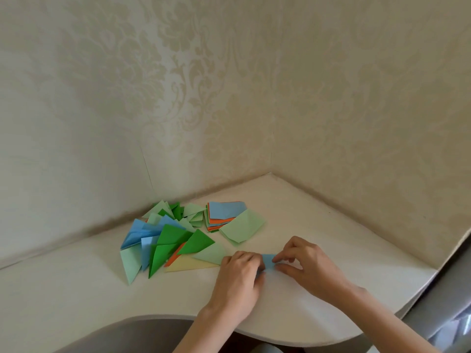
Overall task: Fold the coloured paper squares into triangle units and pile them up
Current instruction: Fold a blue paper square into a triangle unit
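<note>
A small light-blue paper (268, 261) lies on the white table (318, 225) between my two hands. My left hand (239, 276) covers its left end with curled fingers, and my right hand (303, 261) pinches its right end between thumb and fingertips. To the left spreads a loose pile of folded triangles (165, 240) in dark green, light green, blue, orange and pale yellow. Behind it sits a stack of unfolded squares (225, 212) with a blue sheet on top, and a pale green sheet (242, 226) leans against its right side.
The table fits into a corner between two wallpapered walls (178, 98). Its curved front edge (280, 337) runs just below my wrists. A dark gap and a grey surface (448, 289) lie past the table's right edge.
</note>
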`<state>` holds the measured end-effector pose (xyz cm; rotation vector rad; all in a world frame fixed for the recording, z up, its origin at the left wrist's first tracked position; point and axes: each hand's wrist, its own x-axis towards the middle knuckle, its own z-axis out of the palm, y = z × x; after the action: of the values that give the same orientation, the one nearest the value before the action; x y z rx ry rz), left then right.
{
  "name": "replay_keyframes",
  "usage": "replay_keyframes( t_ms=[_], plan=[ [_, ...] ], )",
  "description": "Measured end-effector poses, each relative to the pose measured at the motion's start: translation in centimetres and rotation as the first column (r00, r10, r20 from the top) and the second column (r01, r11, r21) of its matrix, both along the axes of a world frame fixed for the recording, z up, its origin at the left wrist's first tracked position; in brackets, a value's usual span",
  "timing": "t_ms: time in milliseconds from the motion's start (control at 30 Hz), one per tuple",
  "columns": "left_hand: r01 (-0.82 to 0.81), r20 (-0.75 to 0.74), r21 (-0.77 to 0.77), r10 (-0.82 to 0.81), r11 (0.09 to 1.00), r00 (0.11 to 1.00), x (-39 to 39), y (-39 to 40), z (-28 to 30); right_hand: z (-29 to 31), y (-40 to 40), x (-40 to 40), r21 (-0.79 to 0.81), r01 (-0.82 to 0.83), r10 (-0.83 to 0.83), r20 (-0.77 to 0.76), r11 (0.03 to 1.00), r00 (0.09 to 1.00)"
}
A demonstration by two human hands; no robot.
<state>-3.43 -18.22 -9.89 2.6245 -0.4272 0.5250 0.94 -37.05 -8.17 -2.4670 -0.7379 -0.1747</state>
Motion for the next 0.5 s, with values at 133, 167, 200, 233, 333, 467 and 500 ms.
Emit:
replay_keyframes(
  t_ms=[133,167,200,233,333,467,500],
  plan=[
    [-0.046,0.014,-0.010,0.046,0.999,0.999,0.3,1.2,-0.5,-0.9,0.3,0.0,-0.027,0.015,-0.015,0.023,1.000,1.000],
    [-0.081,0.028,-0.031,0.081,0.996,0.996,0.4,1.4,-0.8,-1.1,0.4,0.0,-0.023,0.029,-0.028,0.027,0.999,0.999],
    [-0.115,0.031,-0.053,0.116,0.992,0.993,0.4,1.6,-1.0,-1.2,0.4,0.1,-0.018,0.046,-0.045,0.023,0.999,0.999],
    [-0.145,0.029,-0.069,0.147,0.987,0.989,0.4,1.7,-1.1,-1.3,0.6,0.2,-0.012,0.063,-0.063,0.016,0.998,0.998],
    [-0.211,0.042,-0.086,0.215,0.974,0.976,0.4,1.4,-1.3,-1.5,1.1,0.4,0.002,0.110,-0.110,-0.009,0.994,0.994],
    [-0.280,0.068,-0.067,0.285,0.958,0.956,1.0,0.6,-1.3,-1.8,1.8,0.6,-0.023,0.181,-0.181,-0.033,0.983,0.983],
    [-0.294,0.082,-0.045,0.297,0.955,0.951,1.1,0.4,-1.2,-1.9,2.0,0.7,-0.026,0.198,-0.198,-0.028,0.980,0.980]
  ],
)
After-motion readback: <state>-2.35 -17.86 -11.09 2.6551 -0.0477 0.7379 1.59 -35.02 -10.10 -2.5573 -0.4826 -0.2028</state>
